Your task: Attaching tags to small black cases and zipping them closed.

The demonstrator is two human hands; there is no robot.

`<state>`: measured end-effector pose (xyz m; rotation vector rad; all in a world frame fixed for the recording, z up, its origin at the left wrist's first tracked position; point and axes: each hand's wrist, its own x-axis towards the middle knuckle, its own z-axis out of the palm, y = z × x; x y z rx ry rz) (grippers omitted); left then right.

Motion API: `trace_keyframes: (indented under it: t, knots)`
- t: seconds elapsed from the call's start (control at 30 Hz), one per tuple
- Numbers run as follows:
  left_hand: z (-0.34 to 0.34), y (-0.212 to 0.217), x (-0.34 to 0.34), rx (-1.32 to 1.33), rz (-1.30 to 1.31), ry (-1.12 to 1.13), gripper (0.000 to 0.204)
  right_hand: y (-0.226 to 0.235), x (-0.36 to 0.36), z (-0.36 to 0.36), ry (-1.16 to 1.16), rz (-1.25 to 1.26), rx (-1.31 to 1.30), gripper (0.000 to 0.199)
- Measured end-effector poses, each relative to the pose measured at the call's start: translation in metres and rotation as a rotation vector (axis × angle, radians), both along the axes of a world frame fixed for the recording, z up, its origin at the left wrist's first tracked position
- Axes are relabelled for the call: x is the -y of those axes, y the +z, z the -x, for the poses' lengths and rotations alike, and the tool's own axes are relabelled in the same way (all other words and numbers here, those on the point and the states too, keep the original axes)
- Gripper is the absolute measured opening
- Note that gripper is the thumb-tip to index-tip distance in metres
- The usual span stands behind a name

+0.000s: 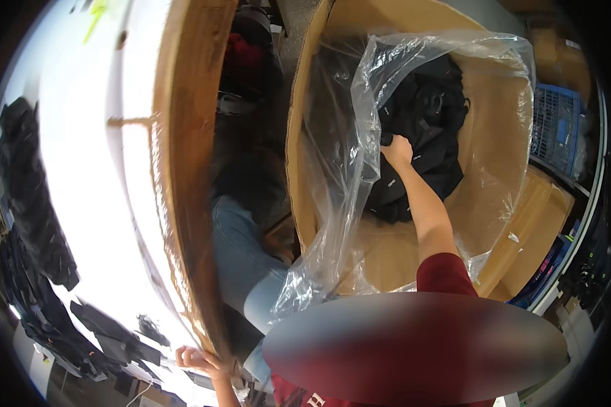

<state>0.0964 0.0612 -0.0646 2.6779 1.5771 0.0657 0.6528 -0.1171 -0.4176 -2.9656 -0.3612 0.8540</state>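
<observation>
One white counter with a wooden edge spans the left, several dark garments strewn on it. One large cardboard box stands right, lined with one clear plastic bag. Inside lies one pile of black clothing. The right hand is clenched on that clothing; the left hand curls around the counter's edge.

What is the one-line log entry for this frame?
right hand: grasping black garments in lined cardboard box | left hand: on table edge
</observation>
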Motion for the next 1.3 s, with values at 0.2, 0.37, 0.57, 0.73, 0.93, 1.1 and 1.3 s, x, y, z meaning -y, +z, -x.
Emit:
trace_keyframes:
  t: [0.2,0.37,0.57,0.73,0.93,1.1,1.3]
  knots:
    - [-0.009,0.006,0.003,0.082,0.026,0.039,0.024,0.117,0.03,0.017,-0.091,-0.348,0.066,0.036]
    - [-0.013,0.006,0.0,0.213,-0.016,-0.007,0.021,0.21,0.055,0.037,-0.08,-0.523,0.162,0.041]
    - [-0.017,0.014,-0.002,0.364,-0.078,-0.028,0.022,0.34,0.043,0.068,0.21,-0.641,0.498,0.044]
    - [0.004,0.003,0.0,0.462,-0.123,0.01,0.025,0.475,-0.013,0.144,0.427,-0.744,0.556,0.046]
    - [0.009,0.013,-0.001,0.666,-0.129,-0.088,0.024,0.587,-0.14,0.258,1.069,-1.125,0.456,0.044]
    - [0.023,0.006,-0.001,0.75,-0.122,-0.023,0.024,0.622,-0.307,0.444,1.57,-1.211,0.111,0.047]
    - [0.025,0.004,-0.001,0.769,-0.084,-0.034,0.028,0.569,-0.427,0.65,2.03,-0.919,0.088,0.058]
